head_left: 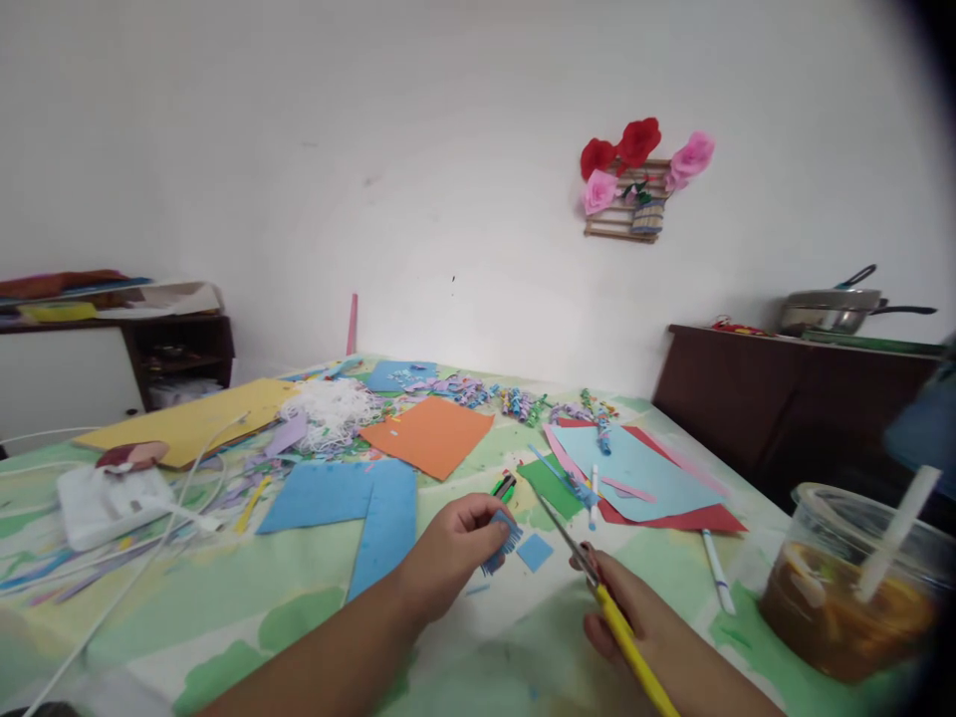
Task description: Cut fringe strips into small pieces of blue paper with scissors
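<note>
My left hand (pixel 452 548) pinches a small piece of blue paper (pixel 509 538) whose edge is cut into a fringe. In my right hand (pixel 634 607) is a pair of scissors with a long yellow handle (pixel 633 652), the dark blades (pixel 557 523) pointing up and left. The blades lie a little to the right of the fringed paper, apart from it. Between the hands a small blue paper square (pixel 535 552) lies flat on the cloth. Just beyond my left fingers is a green and black marker (pixel 506 487).
Blue sheets (pixel 321 493), an orange sheet (pixel 429 435) and light blue and red sheets (pixel 634 463) lie around. White shredded paper (pixel 333 413) heaps at back left. A cup of brown drink (pixel 843 597) stands right; a white cable (pixel 160 538) crosses the left.
</note>
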Tool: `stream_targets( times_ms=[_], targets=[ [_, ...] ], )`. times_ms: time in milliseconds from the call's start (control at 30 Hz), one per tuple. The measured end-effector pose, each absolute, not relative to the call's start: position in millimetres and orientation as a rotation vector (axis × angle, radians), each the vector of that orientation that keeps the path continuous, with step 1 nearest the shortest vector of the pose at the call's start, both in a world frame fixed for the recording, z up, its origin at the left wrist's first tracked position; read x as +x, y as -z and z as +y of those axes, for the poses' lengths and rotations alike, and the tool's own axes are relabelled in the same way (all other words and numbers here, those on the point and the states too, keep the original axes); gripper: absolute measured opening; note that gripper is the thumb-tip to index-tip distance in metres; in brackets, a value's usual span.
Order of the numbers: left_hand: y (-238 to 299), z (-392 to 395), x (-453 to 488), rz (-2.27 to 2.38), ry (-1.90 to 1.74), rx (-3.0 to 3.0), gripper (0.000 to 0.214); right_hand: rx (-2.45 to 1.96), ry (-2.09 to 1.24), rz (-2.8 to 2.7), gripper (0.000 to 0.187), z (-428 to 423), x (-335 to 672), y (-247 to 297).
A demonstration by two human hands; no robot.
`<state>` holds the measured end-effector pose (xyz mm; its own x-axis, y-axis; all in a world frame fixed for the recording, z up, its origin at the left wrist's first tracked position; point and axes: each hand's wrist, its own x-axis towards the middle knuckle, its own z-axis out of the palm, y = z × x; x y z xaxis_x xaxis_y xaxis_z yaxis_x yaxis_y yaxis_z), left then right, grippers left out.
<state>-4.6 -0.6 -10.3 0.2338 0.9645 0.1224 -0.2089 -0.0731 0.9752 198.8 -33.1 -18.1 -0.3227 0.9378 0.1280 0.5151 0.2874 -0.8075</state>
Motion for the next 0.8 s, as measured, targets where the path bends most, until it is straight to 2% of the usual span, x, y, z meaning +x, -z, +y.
stream_targets(
  times_ms=[167,300,467,800],
  targets=[
    [9.0,0.8,-6.3,0.837,-1.158,1.188,0.013,-1.510,-0.765,-2.088,0.049,-31.4,199.1,25.5],
    [8.3,-1.5,-2.8,0.836,-1.093,1.202,0.019,-1.545,-0.664,-2.111,0.048,-28.7,200.3,27.9],
    [8.9,-1.6,-1.7,0.908,-1.062,1.311,0.016,-1.560,-0.541,-2.151,0.046,-26.0,200.4,24.4],
    [12.3,0.7,-1.2,0.984,-1.082,1.333,0.012,-1.631,-0.545,-2.155,0.049,-24.3,197.8,28.4]
  ],
)
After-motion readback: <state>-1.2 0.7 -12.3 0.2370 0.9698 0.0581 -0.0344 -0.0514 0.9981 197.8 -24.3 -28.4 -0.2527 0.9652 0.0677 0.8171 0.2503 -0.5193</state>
